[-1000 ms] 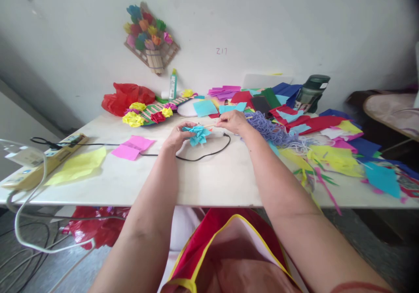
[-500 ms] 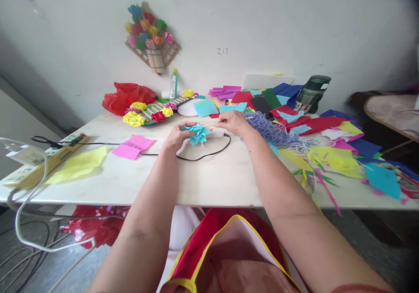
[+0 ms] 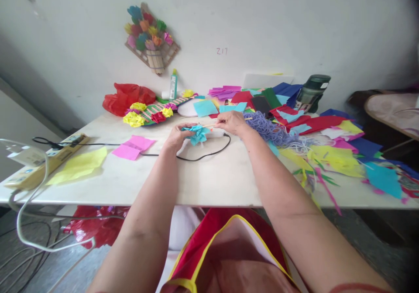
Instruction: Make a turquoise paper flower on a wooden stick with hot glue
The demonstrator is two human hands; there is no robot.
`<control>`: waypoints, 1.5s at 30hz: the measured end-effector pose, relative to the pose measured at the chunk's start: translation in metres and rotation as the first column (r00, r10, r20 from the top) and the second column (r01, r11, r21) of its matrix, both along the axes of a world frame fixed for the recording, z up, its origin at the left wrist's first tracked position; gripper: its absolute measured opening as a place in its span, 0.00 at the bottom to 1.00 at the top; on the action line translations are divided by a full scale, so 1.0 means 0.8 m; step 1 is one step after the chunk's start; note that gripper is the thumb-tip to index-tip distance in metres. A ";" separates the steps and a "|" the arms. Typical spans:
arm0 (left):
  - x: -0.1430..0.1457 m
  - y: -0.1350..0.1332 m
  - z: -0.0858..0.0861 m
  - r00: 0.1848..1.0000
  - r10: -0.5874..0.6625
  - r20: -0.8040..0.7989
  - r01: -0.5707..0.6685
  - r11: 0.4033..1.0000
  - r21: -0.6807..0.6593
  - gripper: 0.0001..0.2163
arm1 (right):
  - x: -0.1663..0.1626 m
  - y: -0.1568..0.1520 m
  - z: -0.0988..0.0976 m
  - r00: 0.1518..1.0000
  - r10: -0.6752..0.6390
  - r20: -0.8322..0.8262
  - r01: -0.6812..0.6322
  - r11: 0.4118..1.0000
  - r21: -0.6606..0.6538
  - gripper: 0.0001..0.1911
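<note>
1. Centrally, in the head view, 1 blue paper flower (image 3: 197, 135) sits between the hands above the table (image 3: 216, 184); whether it rests on the surface cannot be told.
2. Left hand (image 3: 177, 136): thumb and fingers pinch the flower's near-left edge.
3. Right hand (image 3: 231, 122): fingertips are closed around a thin stick (image 3: 207, 125), its end directed at the petals. Whether the tip touches the paper is too small to tell.
4. Completed portion: the blue paper is gathered into overlapping folds, so shaping appears well advanced. Yellow flowers (image 3: 133, 119) and a red flower (image 3: 159, 117) are already set on the green panel (image 3: 149, 110).
5. Remaining portion: the blue flower is apart from the panel, and its petals seem to be in mid-adjustment. The pink sheet (image 3: 133, 147) and yellow sheet (image 3: 78, 165), 2 pieces at the left, lie unshaped.
6. Accessory: a white tool (image 3: 218, 136) with a black cord (image 3: 203, 159) lies just beside the flower.
</note>
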State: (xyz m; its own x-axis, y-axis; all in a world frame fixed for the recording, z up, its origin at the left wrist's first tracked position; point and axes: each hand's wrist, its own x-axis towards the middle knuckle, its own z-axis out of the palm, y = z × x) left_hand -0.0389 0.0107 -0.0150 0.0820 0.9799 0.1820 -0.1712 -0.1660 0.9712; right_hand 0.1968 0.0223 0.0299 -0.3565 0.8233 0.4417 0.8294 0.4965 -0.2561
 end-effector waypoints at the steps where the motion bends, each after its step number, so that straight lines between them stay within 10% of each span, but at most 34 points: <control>1: 0.000 0.000 0.000 1.000 -0.003 -0.002 0.003 1.000 0.004 0.18 | 0.001 -0.001 0.000 1.000 0.001 -0.009 -0.001 1.000 -0.007 0.05; 45: 0.002 -0.002 0.002 0.995 0.036 0.093 -0.039 0.999 0.024 0.21 | 0.009 0.013 -0.016 0.962 0.033 -0.270 -0.066 0.991 -0.116 0.05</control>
State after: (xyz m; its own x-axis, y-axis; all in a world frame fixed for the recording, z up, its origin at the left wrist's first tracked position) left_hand -0.0373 0.0089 -0.0135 0.0269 0.9768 0.2125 -0.2532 -0.1990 0.9467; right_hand 0.2039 0.0330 0.0175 -0.2814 0.8613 0.4232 0.6978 0.4863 -0.5258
